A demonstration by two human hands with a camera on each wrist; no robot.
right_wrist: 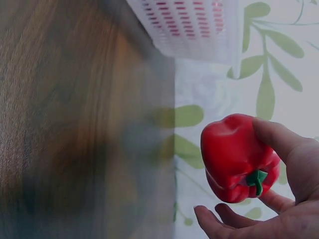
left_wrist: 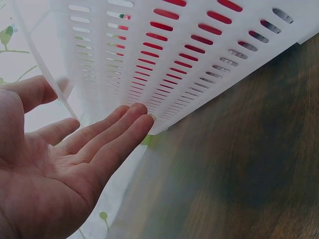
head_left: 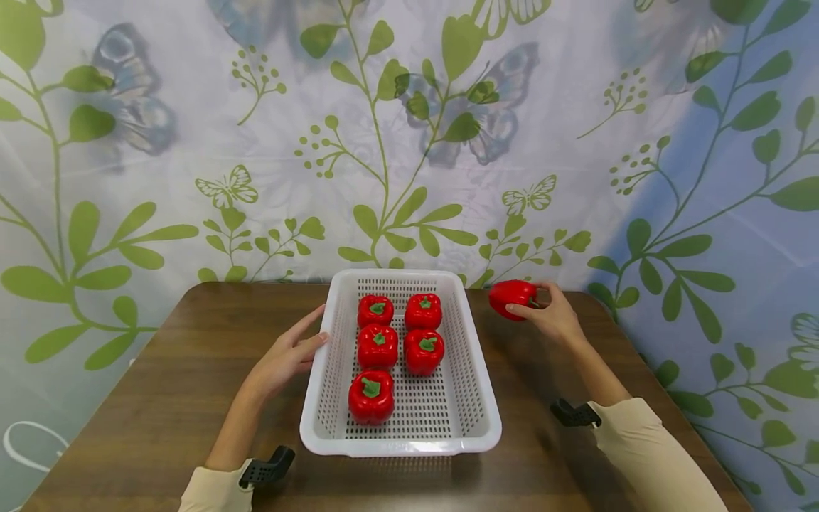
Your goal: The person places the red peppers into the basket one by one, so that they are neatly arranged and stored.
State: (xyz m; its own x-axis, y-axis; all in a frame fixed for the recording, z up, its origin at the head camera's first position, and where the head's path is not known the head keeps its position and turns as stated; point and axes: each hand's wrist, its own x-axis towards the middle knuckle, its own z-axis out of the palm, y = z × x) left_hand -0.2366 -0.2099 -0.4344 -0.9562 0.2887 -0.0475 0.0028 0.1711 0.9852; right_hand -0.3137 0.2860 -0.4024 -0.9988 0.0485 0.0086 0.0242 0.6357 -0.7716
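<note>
A white perforated plastic basket (head_left: 483, 398) stands on the table with several red bell peppers (head_left: 377, 346) inside, their green stems facing up. At its left side, my left hand (head_left: 291, 355) holds the rim, thumb over the edge and the other fingers stretched along the outer wall (left_wrist: 199, 59). My right hand (head_left: 555, 316) grips another red bell pepper (right_wrist: 237, 154) between thumb and fingers, off to the right of the basket. That pepper lies tilted sideways, its green stem (right_wrist: 256, 180) toward the palm, above the table's back right part.
The brown wooden table (head_left: 192, 363) reaches back to a hanging cloth (head_left: 275, 142) printed with green leaves and butterflies. Inside the basket, the peppers sit in two columns at the left and middle. A white cord (head_left: 28, 444) hangs beyond the table's left edge.
</note>
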